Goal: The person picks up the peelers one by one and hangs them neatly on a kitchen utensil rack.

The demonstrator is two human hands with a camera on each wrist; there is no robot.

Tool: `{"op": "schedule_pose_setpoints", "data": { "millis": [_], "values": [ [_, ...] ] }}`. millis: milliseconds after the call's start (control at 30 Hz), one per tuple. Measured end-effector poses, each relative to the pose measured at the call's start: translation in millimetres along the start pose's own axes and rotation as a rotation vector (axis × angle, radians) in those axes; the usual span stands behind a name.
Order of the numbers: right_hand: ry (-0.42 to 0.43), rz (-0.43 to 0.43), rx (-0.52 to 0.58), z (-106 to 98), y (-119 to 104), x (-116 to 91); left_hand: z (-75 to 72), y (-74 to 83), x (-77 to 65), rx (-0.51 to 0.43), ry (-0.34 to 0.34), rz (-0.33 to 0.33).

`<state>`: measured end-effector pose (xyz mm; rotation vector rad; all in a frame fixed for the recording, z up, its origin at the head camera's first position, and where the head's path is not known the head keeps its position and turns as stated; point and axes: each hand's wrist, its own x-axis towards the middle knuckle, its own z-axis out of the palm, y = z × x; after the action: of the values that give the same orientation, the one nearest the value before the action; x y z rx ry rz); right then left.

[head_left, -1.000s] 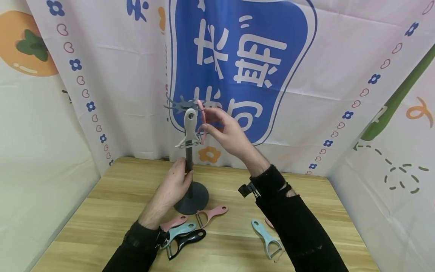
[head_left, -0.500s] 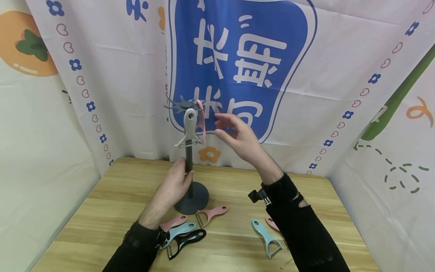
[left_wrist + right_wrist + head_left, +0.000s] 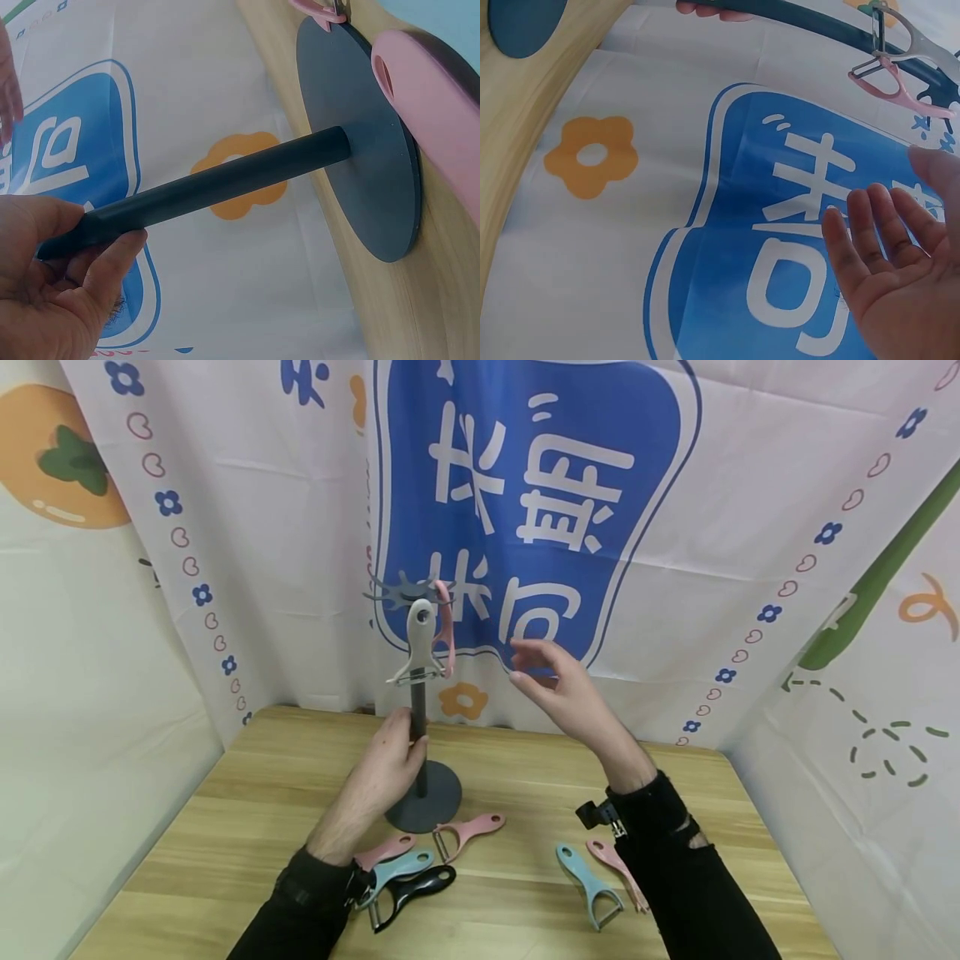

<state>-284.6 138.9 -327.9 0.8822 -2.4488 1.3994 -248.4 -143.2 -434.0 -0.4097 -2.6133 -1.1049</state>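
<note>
A dark grey stand (image 3: 422, 802) with a round base and a ring of hooks on top rises from the table. My left hand (image 3: 384, 752) grips its post (image 3: 225, 180) between thumb and fingers. From the hooks hang a white peeler (image 3: 420, 635), facing me, and a pink peeler (image 3: 446, 627) just right of it; both also show in the right wrist view, the pink peeler (image 3: 900, 94) under the white peeler (image 3: 922, 45). To the right of the stand, my right hand (image 3: 558, 681) is in the air, fingers relaxed and holding nothing.
Before the base lie a pink peeler (image 3: 471, 831), a blue peeler (image 3: 405, 864), a black peeler (image 3: 420, 885) and another pink handle (image 3: 390, 850). Further right are a blue peeler (image 3: 588, 885) and a pink peeler (image 3: 615, 864), partly behind my right sleeve. A printed curtain (image 3: 300, 527) hangs behind the table.
My right hand has let go of the pink peeler, which now hangs from the hook, and has drawn back right and down. My left hand keeps its hold on the post.
</note>
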Motion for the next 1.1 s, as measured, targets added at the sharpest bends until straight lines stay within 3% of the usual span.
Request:
{"op": "schedule_pose_setpoints", "data": {
  "millis": [467,1100],
  "values": [
    [-0.047,0.045,-0.087,-11.1,24.2,-36.7,0.6,-0.1,0.0,0.002,0.002,0.004],
    [-0.072,0.194,-0.138,-21.0,45.4,-86.4,-0.2,-0.9,-1.1,0.013,0.004,0.007]
  ]
}}
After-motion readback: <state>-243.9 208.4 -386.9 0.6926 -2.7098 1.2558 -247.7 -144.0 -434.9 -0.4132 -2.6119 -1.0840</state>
